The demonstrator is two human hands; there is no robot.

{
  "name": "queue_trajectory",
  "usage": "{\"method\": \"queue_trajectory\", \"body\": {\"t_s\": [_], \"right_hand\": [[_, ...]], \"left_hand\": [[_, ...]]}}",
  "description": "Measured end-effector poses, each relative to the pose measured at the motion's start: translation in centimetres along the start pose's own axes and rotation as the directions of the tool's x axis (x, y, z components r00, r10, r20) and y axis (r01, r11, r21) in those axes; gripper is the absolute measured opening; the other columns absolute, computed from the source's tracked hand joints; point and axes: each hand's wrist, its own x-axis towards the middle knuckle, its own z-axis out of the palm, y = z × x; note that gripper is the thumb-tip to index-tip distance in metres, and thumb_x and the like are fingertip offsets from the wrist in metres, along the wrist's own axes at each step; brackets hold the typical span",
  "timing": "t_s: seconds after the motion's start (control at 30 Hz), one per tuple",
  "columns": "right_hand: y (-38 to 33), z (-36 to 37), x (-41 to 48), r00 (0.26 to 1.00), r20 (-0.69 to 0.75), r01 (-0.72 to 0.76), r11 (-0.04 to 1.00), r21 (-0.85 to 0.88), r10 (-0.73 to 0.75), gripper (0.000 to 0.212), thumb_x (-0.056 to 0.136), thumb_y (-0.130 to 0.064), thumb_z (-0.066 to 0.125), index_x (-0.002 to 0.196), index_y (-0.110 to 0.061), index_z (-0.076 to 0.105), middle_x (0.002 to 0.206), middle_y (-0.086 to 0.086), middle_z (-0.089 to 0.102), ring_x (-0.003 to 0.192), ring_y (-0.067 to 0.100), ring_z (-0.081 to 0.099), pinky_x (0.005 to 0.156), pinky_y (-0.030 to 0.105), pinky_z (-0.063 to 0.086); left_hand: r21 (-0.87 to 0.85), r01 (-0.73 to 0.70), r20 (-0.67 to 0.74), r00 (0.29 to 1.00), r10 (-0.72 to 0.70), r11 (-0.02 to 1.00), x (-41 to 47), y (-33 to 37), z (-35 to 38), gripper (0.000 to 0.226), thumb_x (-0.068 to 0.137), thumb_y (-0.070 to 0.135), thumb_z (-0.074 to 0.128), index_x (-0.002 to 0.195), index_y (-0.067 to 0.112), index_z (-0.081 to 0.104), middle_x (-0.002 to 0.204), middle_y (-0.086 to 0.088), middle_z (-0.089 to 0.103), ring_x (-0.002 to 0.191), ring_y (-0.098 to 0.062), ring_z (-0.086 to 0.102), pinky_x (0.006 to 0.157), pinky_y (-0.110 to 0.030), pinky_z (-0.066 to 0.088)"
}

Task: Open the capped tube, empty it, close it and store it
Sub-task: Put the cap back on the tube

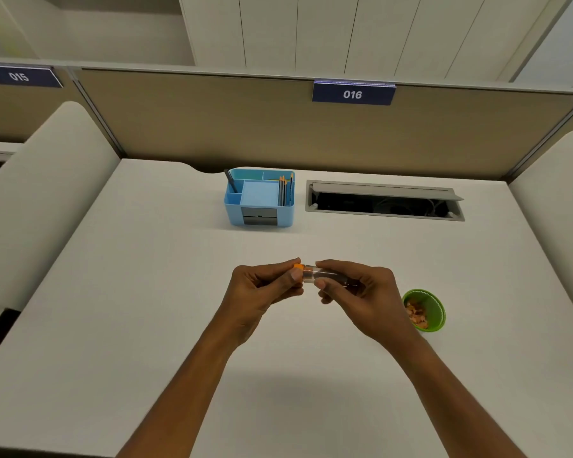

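A clear tube (315,274) lies sideways above the middle of the desk, held between both hands. Its orange cap (299,267) is at the left end, pinched by the fingers of my left hand (265,292). My right hand (361,292) wraps the tube's body, hiding its right end. I cannot tell what is inside the tube. A green cup (435,312) with orange bits in it stands on the desk just right of my right hand.
A blue desk organiser (260,216) with pencils and a pen stands at the back centre of the white desk (146,292). An open cable slot (384,203) lies to its right. Padded dividers rise on both sides.
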Motion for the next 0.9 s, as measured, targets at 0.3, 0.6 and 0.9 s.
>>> {"method": "queue_trajectory", "body": {"t_s": [0.3, 0.6, 0.9], "right_hand": [[-0.8, 0.9, 0.2, 0.982, 0.051, -0.187, 0.960, 0.209, 0.181, 0.033, 0.091, -0.031, 0.062, 0.103, -0.003, 0.075, 0.071, 0.015, 0.074, 0.057, 0.023, 0.070, 0.055, 0.031, 0.058], [-0.1, 1.3, 0.4, 0.977, 0.036, -0.215, 0.959, 0.186, 0.211, 0.023, 0.099, -0.020, 0.060, 0.101, -0.004, 0.076, 0.066, 0.004, 0.070, 0.055, 0.018, 0.064, 0.052, 0.024, 0.050], [0.5, 1.6, 2.2, 0.984, 0.039, -0.171, 0.985, 0.001, 0.171, 0.031, 0.094, -0.035, 0.065, 0.115, -0.015, 0.073, 0.090, 0.000, 0.076, 0.075, 0.018, 0.073, 0.066, 0.026, 0.061]], "left_hand": [[0.141, -0.085, 0.086, 0.994, 0.073, 0.986, 0.1, 0.5, -0.2, 0.029, 0.083, 0.024, 0.072, 0.111, 0.022, 0.078, 0.103, -0.001, 0.083, 0.094, -0.024, 0.078, 0.083, -0.029, 0.062], [0.253, -0.130, 0.049, 0.991, 0.122, 0.959, 0.7, 0.0, 0.3, 0.021, 0.083, 0.034, 0.072, 0.101, 0.038, 0.080, 0.095, 0.002, 0.084, 0.080, -0.020, 0.078, 0.088, -0.039, 0.063], [0.215, -0.124, -0.039, 0.990, 0.135, 0.969, 2.8, -0.8, -0.7, 0.033, 0.082, 0.030, 0.073, 0.113, 0.021, 0.077, 0.104, -0.005, 0.083, 0.095, -0.026, 0.079, 0.088, -0.041, 0.064]]}}
